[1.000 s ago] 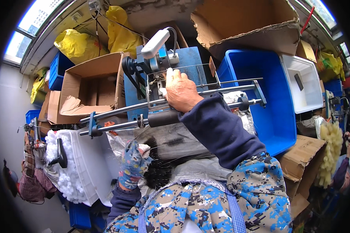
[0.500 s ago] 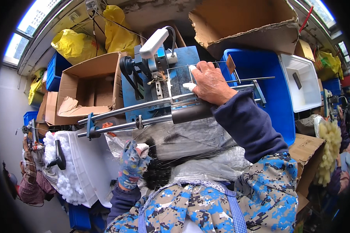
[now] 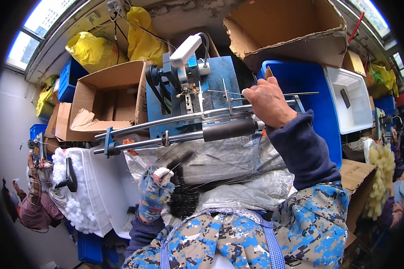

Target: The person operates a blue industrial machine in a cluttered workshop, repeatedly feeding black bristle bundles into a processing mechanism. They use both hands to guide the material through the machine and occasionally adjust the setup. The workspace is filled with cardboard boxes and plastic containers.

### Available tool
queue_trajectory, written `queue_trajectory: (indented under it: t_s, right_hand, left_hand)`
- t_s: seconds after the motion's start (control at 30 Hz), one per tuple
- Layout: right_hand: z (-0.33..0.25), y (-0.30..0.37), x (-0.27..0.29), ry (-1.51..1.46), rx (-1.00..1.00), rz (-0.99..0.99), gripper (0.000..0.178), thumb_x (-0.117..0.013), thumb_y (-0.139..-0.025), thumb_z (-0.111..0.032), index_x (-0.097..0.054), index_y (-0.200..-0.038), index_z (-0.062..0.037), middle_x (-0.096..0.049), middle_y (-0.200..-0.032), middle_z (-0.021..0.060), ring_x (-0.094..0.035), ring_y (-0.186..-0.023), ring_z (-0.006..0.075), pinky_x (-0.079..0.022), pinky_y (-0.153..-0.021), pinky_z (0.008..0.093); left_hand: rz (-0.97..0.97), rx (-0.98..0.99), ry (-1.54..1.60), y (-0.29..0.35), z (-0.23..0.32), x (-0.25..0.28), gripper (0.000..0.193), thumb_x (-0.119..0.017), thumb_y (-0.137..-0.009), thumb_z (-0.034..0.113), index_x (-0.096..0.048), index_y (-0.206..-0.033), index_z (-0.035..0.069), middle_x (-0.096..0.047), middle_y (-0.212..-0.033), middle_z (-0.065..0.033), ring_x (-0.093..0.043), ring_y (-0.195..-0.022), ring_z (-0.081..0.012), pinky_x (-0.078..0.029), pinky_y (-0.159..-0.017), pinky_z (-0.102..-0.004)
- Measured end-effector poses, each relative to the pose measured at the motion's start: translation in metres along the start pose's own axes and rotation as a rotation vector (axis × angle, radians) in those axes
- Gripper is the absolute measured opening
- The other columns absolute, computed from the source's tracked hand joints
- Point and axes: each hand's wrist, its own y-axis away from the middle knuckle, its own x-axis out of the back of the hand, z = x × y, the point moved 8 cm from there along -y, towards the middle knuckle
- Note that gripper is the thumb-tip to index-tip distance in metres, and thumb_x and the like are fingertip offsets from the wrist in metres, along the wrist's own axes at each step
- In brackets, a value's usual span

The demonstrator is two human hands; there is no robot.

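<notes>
Overlapping thin rod point(image 3: 307, 93), right fingers point(image 3: 256, 93); illegible print point(image 3: 144, 106), cardboard box point(image 3: 140, 87).

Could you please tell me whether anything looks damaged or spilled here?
Yes: the cardboard box left of the blue machine has a raggedly torn flap, and loose dark bristles lie strewn across the grey sheet.

The blue machine point(image 3: 220, 76) carries two shiny metal rods point(image 3: 179, 118), running nearly parallel across its front and rising toward the right. A dark, smooth sleeve point(image 3: 229, 129) surrounds the nearer rod. Below, black bristles point(image 3: 184, 195) lie fanned in a loose clump, stray strands spreading right.
</notes>
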Motion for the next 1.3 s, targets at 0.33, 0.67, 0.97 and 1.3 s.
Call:
queue_trajectory:
  t_s: [0.33,0.67,0.97,1.3]
  right_hand:
    - [-0.105,0.055,0.042,-1.050,0.305,0.434,0.023,-0.063,-0.065,0.002,-0.057,-0.087,-0.0006,-0.057,-0.084,0.0135,-0.054,-0.078,0.0301,-0.043,-0.072,0.0392]
    - [-0.034,0.031,0.065,-1.679,0.050,0.414,0.016,-0.054,-0.087,-0.003,-0.060,-0.099,0.0040,-0.063,-0.076,0.0082,-0.057,-0.063,0.0112,-0.047,-0.057,0.0219]
    - [-0.024,-0.074,-0.028,-0.104,-0.136,0.226,0.015,-0.054,-0.075,-0.008,-0.063,-0.086,-0.0067,-0.055,-0.095,0.0144,-0.053,-0.092,0.0290,-0.046,-0.072,0.0394]
    - [-0.028,-0.072,-0.035,-0.054,-0.124,0.245,0.013,-0.053,-0.074,-0.010,-0.062,-0.084,-0.0085,-0.053,-0.096,0.0125,-0.053,-0.090,0.0275,-0.042,-0.071,0.0399]
  left_hand:
    - [-0.145,-0.035,0.112,-0.014,0.021,-0.030,0.036,-0.070,-0.067,0.001,-0.059,-0.101,0.006,-0.061,-0.087,-0.0138,-0.061,-0.080,-0.0323,-0.048,-0.072,-0.0380]
    - [-0.137,-0.101,-0.323,-0.009,-0.027,-0.024,0.035,-0.070,-0.065,0.007,-0.060,-0.098,0.006,-0.060,-0.092,-0.0144,-0.059,-0.081,-0.0313,-0.047,-0.070,-0.0394]
    - [-0.347,0.096,-0.727,-0.020,-0.113,-0.073,0.062,-0.067,-0.069,0.031,-0.048,-0.124,0.008,-0.051,-0.120,-0.0123,-0.043,-0.113,-0.0350,-0.030,-0.099,-0.0473]
    - [-0.228,-0.018,-0.954,-0.015,-0.115,-0.075,0.055,-0.067,-0.070,0.029,-0.052,-0.122,0.014,-0.052,-0.120,-0.0103,-0.050,-0.105,-0.0266,-0.037,-0.093,-0.0406]
